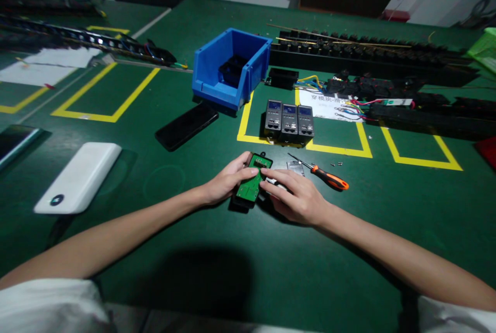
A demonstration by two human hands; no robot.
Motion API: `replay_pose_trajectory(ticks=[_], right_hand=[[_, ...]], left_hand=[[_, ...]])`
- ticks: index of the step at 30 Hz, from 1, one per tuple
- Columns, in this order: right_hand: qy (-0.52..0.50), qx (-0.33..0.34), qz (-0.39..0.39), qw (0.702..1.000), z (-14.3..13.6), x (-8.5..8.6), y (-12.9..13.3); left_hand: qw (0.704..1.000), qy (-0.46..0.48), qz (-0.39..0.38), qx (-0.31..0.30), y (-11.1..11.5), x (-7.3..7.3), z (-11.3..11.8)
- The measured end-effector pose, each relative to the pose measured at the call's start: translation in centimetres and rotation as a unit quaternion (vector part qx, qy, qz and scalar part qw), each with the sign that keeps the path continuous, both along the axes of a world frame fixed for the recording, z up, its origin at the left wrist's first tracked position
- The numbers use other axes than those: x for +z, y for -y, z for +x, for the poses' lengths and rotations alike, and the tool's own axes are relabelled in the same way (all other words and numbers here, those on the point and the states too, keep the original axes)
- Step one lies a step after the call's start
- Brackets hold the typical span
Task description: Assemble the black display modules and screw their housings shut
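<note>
A green circuit board (249,186) sits in a small black housing above the table, tilted toward me. My left hand (226,180) grips the module along its left side, the thumb lying across the board. At the board's right edge are the fingertips of my right hand (296,196). Its fingers are bent around a small whitish piece (276,183), mostly hidden, whose kind I cannot make out. Just beyond that hand lie a clear plastic piece (295,168), an orange and black screwdriver (330,177) and several tiny screws (340,163).
Three black modules (289,119) stand side by side behind my hands. Farther back is a blue bin (220,96) with black parts inside. A black phone (187,126) and white power bank (79,178) lie left. Black rails with wires (387,88) stretch along the right.
</note>
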State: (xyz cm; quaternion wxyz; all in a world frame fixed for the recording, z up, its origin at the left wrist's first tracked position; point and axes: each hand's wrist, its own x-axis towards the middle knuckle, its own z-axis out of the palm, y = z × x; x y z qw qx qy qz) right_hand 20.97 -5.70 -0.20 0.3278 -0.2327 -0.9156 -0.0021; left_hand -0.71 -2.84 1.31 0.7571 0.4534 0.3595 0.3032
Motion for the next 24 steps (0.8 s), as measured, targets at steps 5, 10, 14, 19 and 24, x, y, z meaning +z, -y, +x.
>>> replay_pose_trajectory(ticks=[5,10,14,19,24], right_hand=[[0.003,0.001,0.003,1.000,0.02,0.07,0.00],[0.001,0.001,0.001,1.000,-0.03,0.15,-0.01],[0.001,0.000,-0.002,1.000,-0.01,0.11,0.04],[0.004,-0.003,-0.001,1.000,0.00,0.06,0.04],[0.005,0.000,-0.001,1.000,-0.01,0.07,0.00]], left_hand=[[1.000,0.004,-0.001,-0.004,-0.01,-0.21,-0.07],[1.000,0.000,0.001,-0.006,-0.02,-0.24,-0.12],[1.000,0.004,-0.002,-0.002,-0.06,-0.25,-0.07],[1.000,0.006,-0.005,-0.001,-0.04,-0.20,-0.01],[1.000,0.002,-0.001,0.000,-0.03,-0.07,0.00]])
